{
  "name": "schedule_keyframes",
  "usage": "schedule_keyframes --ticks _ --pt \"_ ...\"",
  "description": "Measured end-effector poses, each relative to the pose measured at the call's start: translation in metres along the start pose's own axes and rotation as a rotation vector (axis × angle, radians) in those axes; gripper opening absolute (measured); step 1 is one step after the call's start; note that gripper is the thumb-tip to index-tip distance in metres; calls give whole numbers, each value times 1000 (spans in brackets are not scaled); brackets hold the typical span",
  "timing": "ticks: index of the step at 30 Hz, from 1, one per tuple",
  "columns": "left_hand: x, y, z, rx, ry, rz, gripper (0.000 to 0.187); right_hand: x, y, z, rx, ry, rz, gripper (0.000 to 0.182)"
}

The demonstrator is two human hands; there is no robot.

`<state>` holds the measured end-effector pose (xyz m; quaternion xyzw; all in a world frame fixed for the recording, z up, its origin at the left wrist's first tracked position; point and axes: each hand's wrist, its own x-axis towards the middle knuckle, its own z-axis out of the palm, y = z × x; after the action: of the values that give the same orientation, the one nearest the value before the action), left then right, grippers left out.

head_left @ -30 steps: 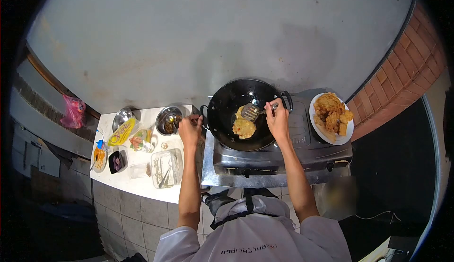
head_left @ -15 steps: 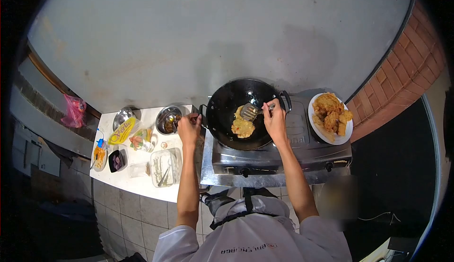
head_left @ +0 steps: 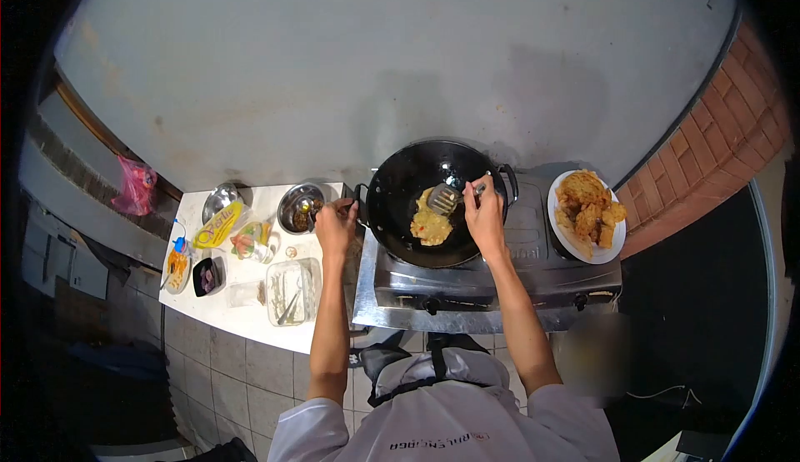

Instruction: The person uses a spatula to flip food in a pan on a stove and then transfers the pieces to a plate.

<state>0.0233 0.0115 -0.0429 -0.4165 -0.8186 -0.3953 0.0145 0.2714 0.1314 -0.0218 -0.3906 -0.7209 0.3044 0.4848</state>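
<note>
A black wok (head_left: 398,237) with two handles sits on the steel gas stove. In it lies yellow batter food (head_left: 431,227), with the head of a slotted spatula (head_left: 443,199) over its upper right part. My right hand (head_left: 485,212) is closed on the spatula's handle at the wok's right side. At the wok's left handle is my left hand (head_left: 335,222), its fingers bent together beside a metal bowl (head_left: 286,209) with dark contents. What those fingers hold, perhaps a thin utensil over the bowl, is too small to make out.
On the stove's right stands a white plate (head_left: 597,255) of fried food. The white table (head_left: 250,337) at left bears a glass container (head_left: 310,291), a yellow packet (head_left: 218,227), a black bowl (head_left: 200,279) and another metal bowl (head_left: 218,199). A pink bag (head_left: 135,187) hangs further left.
The view has shifted slightly. Both hands keep nearly the same places, and the spatula head remains over the upper part of the food.
</note>
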Motion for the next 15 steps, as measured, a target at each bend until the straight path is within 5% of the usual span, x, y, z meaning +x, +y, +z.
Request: schedule_keyframes --ticks 15 --pt "2 0 -3 -3 -25 -15 26 15 -7 -26 90 168 143 15"
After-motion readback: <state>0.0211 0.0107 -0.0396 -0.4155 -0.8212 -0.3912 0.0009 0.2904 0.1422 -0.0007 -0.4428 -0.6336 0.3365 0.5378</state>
